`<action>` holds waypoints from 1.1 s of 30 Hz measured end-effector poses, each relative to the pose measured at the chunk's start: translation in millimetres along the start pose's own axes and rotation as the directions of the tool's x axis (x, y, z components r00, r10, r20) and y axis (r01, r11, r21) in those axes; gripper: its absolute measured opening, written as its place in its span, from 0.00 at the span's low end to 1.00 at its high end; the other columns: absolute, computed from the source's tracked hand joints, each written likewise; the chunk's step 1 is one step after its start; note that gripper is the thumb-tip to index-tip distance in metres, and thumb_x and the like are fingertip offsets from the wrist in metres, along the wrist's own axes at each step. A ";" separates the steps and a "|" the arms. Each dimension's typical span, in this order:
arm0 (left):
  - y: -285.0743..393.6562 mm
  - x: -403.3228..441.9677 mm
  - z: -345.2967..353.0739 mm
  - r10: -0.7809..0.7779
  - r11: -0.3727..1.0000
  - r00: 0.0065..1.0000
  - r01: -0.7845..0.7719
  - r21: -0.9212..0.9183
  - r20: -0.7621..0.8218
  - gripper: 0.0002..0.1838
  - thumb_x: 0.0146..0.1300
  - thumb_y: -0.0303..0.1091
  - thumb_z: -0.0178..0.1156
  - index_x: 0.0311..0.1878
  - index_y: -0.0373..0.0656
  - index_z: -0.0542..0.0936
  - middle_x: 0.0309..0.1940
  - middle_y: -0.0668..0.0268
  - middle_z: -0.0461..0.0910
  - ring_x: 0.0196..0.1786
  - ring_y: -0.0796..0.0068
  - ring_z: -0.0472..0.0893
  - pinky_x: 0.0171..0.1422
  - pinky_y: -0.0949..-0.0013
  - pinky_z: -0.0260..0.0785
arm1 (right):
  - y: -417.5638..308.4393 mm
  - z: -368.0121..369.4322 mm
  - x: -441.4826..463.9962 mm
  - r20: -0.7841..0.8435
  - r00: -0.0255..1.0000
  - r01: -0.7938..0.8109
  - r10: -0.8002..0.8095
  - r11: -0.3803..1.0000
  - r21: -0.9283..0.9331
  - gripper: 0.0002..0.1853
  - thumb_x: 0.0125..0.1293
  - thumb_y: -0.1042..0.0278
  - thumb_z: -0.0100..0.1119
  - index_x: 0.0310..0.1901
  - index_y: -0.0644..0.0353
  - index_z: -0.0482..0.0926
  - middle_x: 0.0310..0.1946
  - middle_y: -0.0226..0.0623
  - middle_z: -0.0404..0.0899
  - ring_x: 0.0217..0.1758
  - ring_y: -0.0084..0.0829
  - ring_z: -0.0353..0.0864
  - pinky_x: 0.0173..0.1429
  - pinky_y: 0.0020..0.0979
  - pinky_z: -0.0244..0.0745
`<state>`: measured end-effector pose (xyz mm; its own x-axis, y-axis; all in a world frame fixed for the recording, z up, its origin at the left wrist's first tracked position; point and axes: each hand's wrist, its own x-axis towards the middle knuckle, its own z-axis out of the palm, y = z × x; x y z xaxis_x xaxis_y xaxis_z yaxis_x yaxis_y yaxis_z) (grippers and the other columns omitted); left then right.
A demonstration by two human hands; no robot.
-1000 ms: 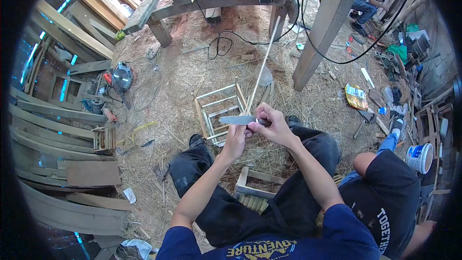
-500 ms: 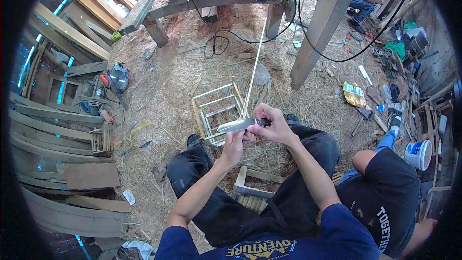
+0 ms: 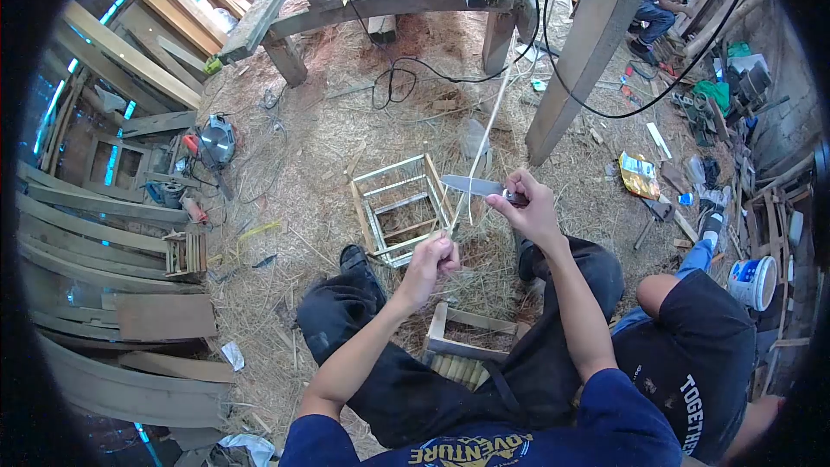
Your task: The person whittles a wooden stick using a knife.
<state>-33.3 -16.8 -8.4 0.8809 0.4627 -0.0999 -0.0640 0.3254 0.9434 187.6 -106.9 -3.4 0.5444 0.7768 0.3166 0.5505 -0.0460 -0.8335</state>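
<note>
My right hand (image 3: pixel 533 210) is closed round the handle of a knife (image 3: pixel 473 185), its blade pointing left. Lower and to the left, my left hand (image 3: pixel 430 266) pinches the near end of a thin pale strip (image 3: pixel 458 216), which looks like bamboo or rattan. The long part of the strip (image 3: pixel 493 115) runs away from me past the blade toward the workbench. Whether the blade touches the strip, I cannot tell. Just beyond my left hand, a small wooden frame (image 3: pixel 387 167) stands on the floor. A low slatted wooden piece (image 3: pixel 456 369) lies between my legs.
A wooden workbench (image 3: pixel 372 7) stands ahead, with a post (image 3: pixel 588 56) to its right and black cables hanging. A circular saw (image 3: pixel 216 140) lies left among planks. Close on my right sits a co-worker (image 3: pixel 692 355), near a white bucket (image 3: pixel 752 283). Another person (image 3: pixel 655 13) is farther off.
My hands have moved apart. The knife has gone up and right, away from my left fingers, and my left hand has dropped slightly. The strip's far part has swung right.
</note>
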 end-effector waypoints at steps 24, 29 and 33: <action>4.3 29.3 1.1 -0.055 0.954 0.997 0.037 -0.298 -0.053 0.07 0.78 0.32 0.47 0.49 0.41 0.72 0.35 0.70 0.73 0.26 0.85 0.63 0.29 0.76 0.55 | -24.6 -13.8 13.4 0.278 0.896 0.428 -0.346 0.840 -0.334 0.23 0.63 0.40 0.66 0.37 0.54 0.76 0.18 0.36 0.77 0.23 0.41 0.82 0.29 0.40 0.73; 0.5 31.1 12.0 -0.058 0.980 0.992 0.035 -0.195 -0.114 0.08 0.79 0.33 0.49 0.45 0.40 0.75 0.31 0.72 0.71 0.24 0.88 0.60 0.27 0.78 0.50 | -9.2 -10.2 2.4 0.228 0.952 0.264 -0.205 0.925 -0.272 0.25 0.61 0.39 0.68 0.37 0.55 0.75 0.17 0.38 0.76 0.22 0.43 0.82 0.28 0.40 0.72; -4.8 33.9 11.0 -0.065 0.979 0.991 0.041 -0.198 -0.116 0.08 0.78 0.31 0.50 0.44 0.39 0.77 0.30 0.73 0.71 0.24 0.88 0.59 0.27 0.78 0.49 | -12.9 4.0 1.3 0.204 0.948 0.284 -0.244 0.938 -0.197 0.25 0.60 0.40 0.70 0.35 0.56 0.74 0.17 0.40 0.75 0.21 0.44 0.81 0.27 0.40 0.71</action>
<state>2.0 -11.8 -12.9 0.8229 0.5330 -0.1968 -0.1195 0.5010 0.8572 178.7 -102.8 6.0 0.2524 0.8760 0.4109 0.7959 0.0535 -0.6030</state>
